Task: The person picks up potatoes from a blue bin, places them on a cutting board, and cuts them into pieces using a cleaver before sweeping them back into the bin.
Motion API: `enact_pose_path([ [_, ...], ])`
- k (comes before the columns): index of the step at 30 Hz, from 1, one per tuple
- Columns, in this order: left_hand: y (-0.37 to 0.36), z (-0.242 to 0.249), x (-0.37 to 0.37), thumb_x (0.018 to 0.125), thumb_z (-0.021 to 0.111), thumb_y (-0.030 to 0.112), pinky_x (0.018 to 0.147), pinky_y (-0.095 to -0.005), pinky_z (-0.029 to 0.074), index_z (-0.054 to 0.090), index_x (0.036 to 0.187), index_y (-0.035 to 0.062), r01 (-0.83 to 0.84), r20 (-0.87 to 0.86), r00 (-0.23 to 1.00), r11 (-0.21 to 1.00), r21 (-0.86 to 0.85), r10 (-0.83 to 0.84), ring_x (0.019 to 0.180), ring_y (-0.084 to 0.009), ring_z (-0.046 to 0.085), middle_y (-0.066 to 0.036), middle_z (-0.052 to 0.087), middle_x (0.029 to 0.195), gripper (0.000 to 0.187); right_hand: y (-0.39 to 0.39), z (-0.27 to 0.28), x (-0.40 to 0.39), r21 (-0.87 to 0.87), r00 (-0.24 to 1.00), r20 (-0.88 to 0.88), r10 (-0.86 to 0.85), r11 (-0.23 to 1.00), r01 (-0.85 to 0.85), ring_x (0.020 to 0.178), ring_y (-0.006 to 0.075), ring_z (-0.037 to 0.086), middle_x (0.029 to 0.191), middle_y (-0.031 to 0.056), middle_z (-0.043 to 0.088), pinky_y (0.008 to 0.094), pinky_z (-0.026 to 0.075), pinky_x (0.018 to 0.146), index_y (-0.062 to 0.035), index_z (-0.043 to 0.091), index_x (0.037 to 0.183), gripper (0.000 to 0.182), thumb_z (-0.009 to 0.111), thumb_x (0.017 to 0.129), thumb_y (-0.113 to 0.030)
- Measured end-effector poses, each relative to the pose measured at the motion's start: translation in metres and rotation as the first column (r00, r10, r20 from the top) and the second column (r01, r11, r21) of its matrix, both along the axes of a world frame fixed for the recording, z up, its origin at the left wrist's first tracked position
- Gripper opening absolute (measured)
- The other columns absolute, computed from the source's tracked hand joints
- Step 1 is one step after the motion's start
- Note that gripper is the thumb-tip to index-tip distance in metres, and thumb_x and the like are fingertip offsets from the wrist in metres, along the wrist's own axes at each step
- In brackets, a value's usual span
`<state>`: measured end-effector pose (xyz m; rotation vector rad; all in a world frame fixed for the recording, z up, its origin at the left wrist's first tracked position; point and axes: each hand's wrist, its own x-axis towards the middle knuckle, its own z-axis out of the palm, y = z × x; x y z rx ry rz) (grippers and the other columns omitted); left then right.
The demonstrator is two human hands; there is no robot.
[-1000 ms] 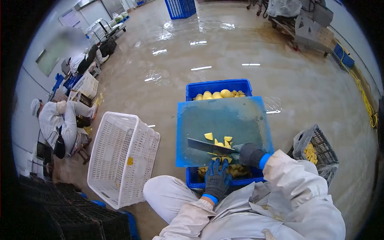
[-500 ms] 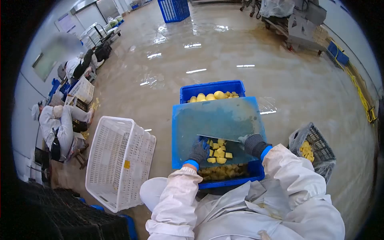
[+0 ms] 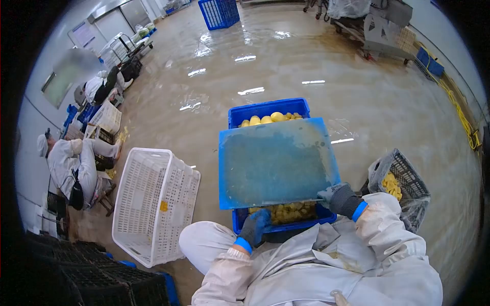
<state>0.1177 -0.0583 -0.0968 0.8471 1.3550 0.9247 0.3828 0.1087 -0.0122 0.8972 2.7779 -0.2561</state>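
My right hand [image 3: 341,199], in a dark grey glove, is closed around the handle of a knife at the near right corner of the blue cutting board [image 3: 278,160]. The blade shows only as a thin line along the board's near edge. My left hand [image 3: 255,225], gloved too, is over the near rim of the blue tub [image 3: 301,224], its fingers reaching toward the potato chunks [image 3: 293,211] inside. The board lies across the tub with no pieces on it. Whole peeled potatoes [image 3: 266,120] show in the blue tub's far end [image 3: 270,109].
A white crate [image 3: 148,204] stands at left, a lined black crate [image 3: 408,183] with yellow pieces [image 3: 391,186] at right. Black crates [image 3: 102,270] fill the lower left. A co-worker [image 3: 74,163] sits along the left wall. The floor [image 3: 204,102] looks wet.
The potato chunks on the board are gone from it and lie in the tub below. Both hands have come toward me; my left moved down to the tub, the knife to the board's near edge.
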Motion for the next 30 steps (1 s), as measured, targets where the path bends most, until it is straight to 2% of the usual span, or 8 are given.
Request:
enact_pose_path([
  [7,0.060,-0.109,0.041,0.089,0.054,0.017,0.100,-0.0445,0.039,0.051,0.117,0.0043,-0.382,0.267,0.908,0.900,0.209,0.324,0.113,-0.0290,0.050,-0.013,0.055,0.120,0.031,0.001,0.002,0.020,-0.124,0.931,-0.229,-0.282,0.958,0.260,0.080,0.0315,0.062,0.086,0.0119,0.063,0.0450,0.049,0.068,-0.0157,0.060,0.097,0.023,0.055,0.082,-0.032],
  [9,0.062,-0.083,0.044,0.088,0.055,0.018,0.101,-0.0437,0.037,0.049,0.119,0.0045,-0.511,0.745,0.071,0.666,-0.544,0.663,0.114,-0.0306,0.049,-0.013,0.055,0.122,0.034,0.000,0.002,0.022,-0.192,0.966,-0.120,-0.229,0.960,0.203,0.079,0.0317,0.063,0.085,0.0126,0.064,0.0462,0.049,0.067,-0.0155,0.060,0.096,0.022,0.053,0.083,-0.033],
  [13,0.052,-0.095,0.035,0.088,0.054,0.017,0.097,-0.0424,0.040,0.051,0.116,0.0034,-0.456,0.781,0.137,0.739,-0.496,0.609,0.113,-0.0299,0.050,-0.013,0.056,0.120,0.032,-0.007,-0.003,0.016,-0.108,0.937,-0.052,-0.345,0.935,0.338,0.079,0.0319,0.063,0.085,0.0126,0.065,0.0471,0.049,0.066,-0.0152,0.061,0.095,0.023,0.052,0.084,-0.033],
  [17,0.035,-0.069,0.013,0.085,0.055,0.018,0.095,-0.0447,0.038,0.056,0.107,0.0022,-0.181,0.136,0.977,0.974,0.137,0.163,0.109,-0.0274,0.052,-0.012,0.059,0.114,0.028,0.012,-0.034,0.029,-0.032,0.919,-0.018,-0.394,0.919,0.393,0.080,0.0307,0.064,0.085,0.0134,0.065,0.0472,0.049,0.066,-0.0151,0.061,0.096,0.024,0.052,0.084,-0.033],
  [21,0.007,-0.076,-0.039,0.083,0.052,0.026,0.098,-0.0450,0.030,0.055,0.108,0.0069,0.125,-0.691,0.722,0.989,0.083,-0.034,0.108,-0.0284,0.050,-0.010,0.062,0.108,0.031,0.001,-0.026,0.027,-0.006,0.978,0.034,-0.207,0.978,0.207,0.080,0.0300,0.064,0.086,0.0125,0.065,0.0466,0.049,0.065,-0.0155,0.061,0.099,0.026,0.054,0.083,-0.034],
  [26,0.015,-0.131,-0.046,0.084,0.051,0.028,0.101,-0.0450,0.030,0.053,0.115,0.0099,0.093,-0.475,0.879,0.959,0.268,0.047,0.113,-0.0302,0.048,-0.013,0.055,0.121,0.036,-0.009,-0.015,0.028,-0.048,0.992,0.118,-0.053,0.997,0.059,0.077,0.0289,0.063,0.087,0.0107,0.065,0.0442,0.049,0.066,-0.0180,0.061,0.103,0.028,0.056,0.081,-0.034],
  [27,0.023,-0.106,-0.026,0.085,0.051,0.028,0.101,-0.0461,0.031,0.052,0.117,0.0096,-0.140,0.038,0.990,0.957,0.253,0.135,0.115,-0.0306,0.047,-0.013,0.053,0.124,0.037,-0.009,-0.020,0.031,-0.034,0.991,0.014,-0.136,0.990,0.136,0.077,0.0293,0.063,0.087,0.0102,0.065,0.0440,0.049,0.066,-0.0182,0.062,0.103,0.028,0.057,0.081,-0.035],
  [30,0.051,-0.090,0.008,0.087,0.050,0.027,0.101,-0.0485,0.033,0.049,0.121,0.0086,-0.507,0.758,0.498,0.851,-0.140,0.421,0.118,-0.0316,0.044,-0.013,0.050,0.128,0.038,-0.002,-0.038,0.040,-0.080,0.920,-0.255,-0.299,0.954,0.288,0.077,0.0303,0.063,0.087,0.0098,0.065,0.0436,0.048,0.067,-0.0179,0.063,0.102,0.027,0.056,0.082,-0.035],
])
